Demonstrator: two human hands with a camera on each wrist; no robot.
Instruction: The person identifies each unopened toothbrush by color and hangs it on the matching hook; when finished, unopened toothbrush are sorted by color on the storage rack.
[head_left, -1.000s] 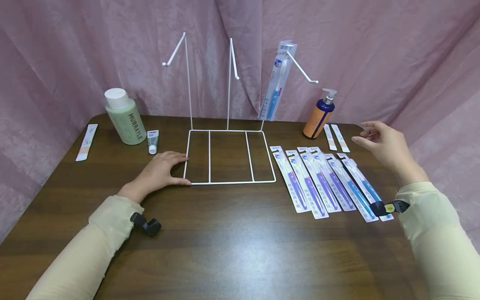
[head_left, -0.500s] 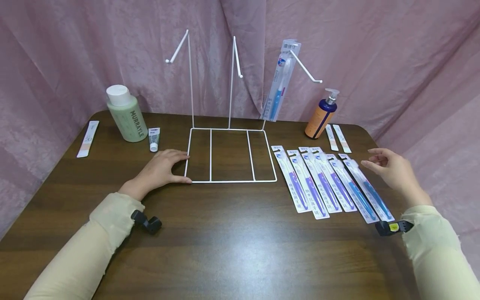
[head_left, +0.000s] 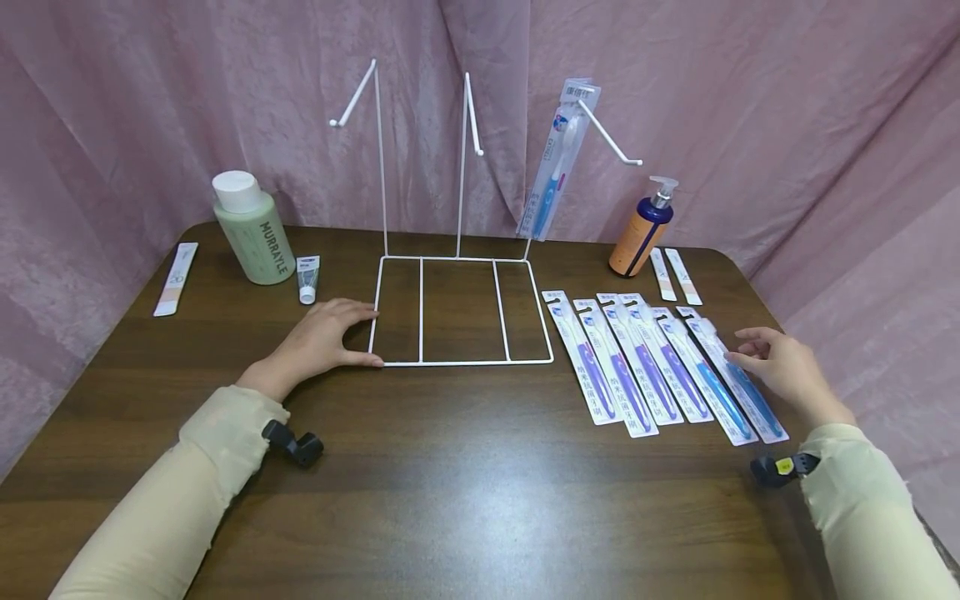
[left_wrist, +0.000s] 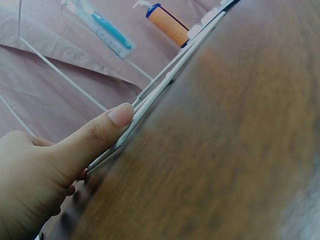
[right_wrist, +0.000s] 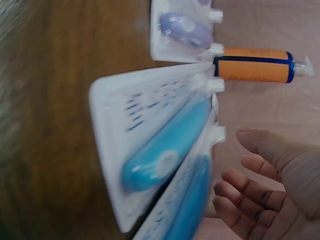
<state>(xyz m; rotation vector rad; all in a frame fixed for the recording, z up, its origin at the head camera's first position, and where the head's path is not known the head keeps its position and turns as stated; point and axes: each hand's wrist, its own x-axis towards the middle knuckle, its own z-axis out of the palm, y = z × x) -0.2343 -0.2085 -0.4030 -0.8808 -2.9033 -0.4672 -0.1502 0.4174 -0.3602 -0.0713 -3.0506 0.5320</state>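
Note:
My left hand holds the front left corner of a white wire display rack, its thumb on the front bar in the left wrist view. To the right of the rack lies a row of several packaged toothbrushes, purple-handled ones on the left and blue-handled ones on the right. My right hand hovers beside the rightmost blue toothbrush, fingers loosely bent and nothing between them; the right wrist view shows a gap between thumb and fingers. Another packaged blue toothbrush hangs on the rack's right hook.
A green bottle, a small tube and a flat sachet are at the left. Behind the toothbrush row stand an orange pump bottle and two thin sachets. A pink curtain closes off the back.
My right hand has come down and toward me, from beside the thin sachets to the rightmost toothbrush. My left hand stays at the rack's corner.

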